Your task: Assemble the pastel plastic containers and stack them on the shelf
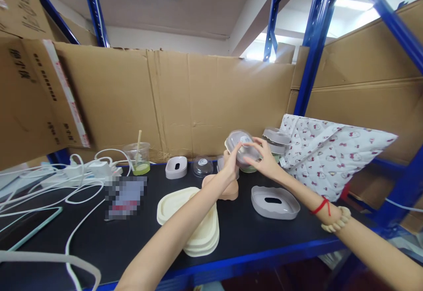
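Note:
Above the back of the black shelf, my left hand (231, 162) and my right hand (265, 158) are both closed around a clear-domed plastic container (238, 137) with a round sticker. It is tilted, and its underside is partly hidden by my fingers. Below my left hand sits a peach-coloured tray (230, 191), partly covered by my forearm. A grey wavy-edged tray (275, 209) with a dark slot lies under my right forearm. Stacked cream-coloured trays (175, 199) lie beneath my left forearm. Behind them are a clear dome lid (202, 166) and a small pale slotted tray (176, 168).
White cables and chargers (99, 167) spread over the left side, near a phone (29, 229). A plastic cup (140, 158) holds green liquid and a straw. Stacked wavy containers (276, 137) and patterned white fabric (330, 150) stand right. Cardboard (224, 92) walls the back.

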`<state>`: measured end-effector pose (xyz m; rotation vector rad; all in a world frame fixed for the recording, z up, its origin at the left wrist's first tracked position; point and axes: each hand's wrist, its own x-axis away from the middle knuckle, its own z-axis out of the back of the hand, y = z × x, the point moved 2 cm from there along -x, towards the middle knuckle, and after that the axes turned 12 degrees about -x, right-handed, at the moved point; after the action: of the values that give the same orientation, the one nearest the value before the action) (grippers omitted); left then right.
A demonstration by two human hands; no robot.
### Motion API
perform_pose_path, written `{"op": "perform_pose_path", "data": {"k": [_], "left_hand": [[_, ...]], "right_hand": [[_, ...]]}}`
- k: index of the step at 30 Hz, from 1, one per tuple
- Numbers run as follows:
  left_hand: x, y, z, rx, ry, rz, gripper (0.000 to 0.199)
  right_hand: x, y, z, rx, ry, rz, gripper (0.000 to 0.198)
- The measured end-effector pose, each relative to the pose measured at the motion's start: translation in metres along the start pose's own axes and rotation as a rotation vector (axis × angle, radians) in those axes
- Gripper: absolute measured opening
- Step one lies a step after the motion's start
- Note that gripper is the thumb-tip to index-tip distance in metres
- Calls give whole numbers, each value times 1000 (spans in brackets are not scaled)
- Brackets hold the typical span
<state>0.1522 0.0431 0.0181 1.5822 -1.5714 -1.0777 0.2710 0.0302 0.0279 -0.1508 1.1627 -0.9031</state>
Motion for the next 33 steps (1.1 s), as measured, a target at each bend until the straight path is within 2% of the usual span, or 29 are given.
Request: {"op": "perform_pose_path", "data": {"k": [2, 4, 6, 9, 11, 13, 18, 22, 26, 29, 31, 33], "left_hand": [[6, 4, 9, -78, -49, -12, 33], [13, 10, 14, -188, -111, -18, 36], [20, 17, 17, -283, -116, -62, 40], [29, 31, 20, -324, -50, -285, 49], [33, 39, 23, -329, -59, -430, 54], [34, 45, 28, -354, -98, -497, 55], [32, 52, 47, -477, -150, -530, 51], [32, 56, 63, -529, -169, -437, 48], [38, 66, 70, -541, -29, -485, 47], [39, 71, 69, -510, 69, -534, 36], [35, 72, 71, -421, 135, -487, 30], [30, 71, 74, -267, 239, -381, 34]], "right_hand": [[-4, -2, -1, -201, 113, -185, 63], [-7, -6, -4, -403, 166, -343, 65], [-8, -14, -9, -569, 160, -404, 59], [-7, -25, -15, -724, 190, -345, 53], [-7, -30, -18, -758, 239, -270, 54], [-7, -34, -20, -757, 282, -211, 58], [-9, -45, -29, -724, 292, -159, 64], [-9, -54, -41, -689, 228, -155, 60], [-8, -56, -57, -653, 94, -109, 66], [-8, -56, -67, -659, 68, -142, 64], [-10, -57, -70, -681, 57, -212, 59], [-12, -61, -71, -681, -20, -293, 55]]}}
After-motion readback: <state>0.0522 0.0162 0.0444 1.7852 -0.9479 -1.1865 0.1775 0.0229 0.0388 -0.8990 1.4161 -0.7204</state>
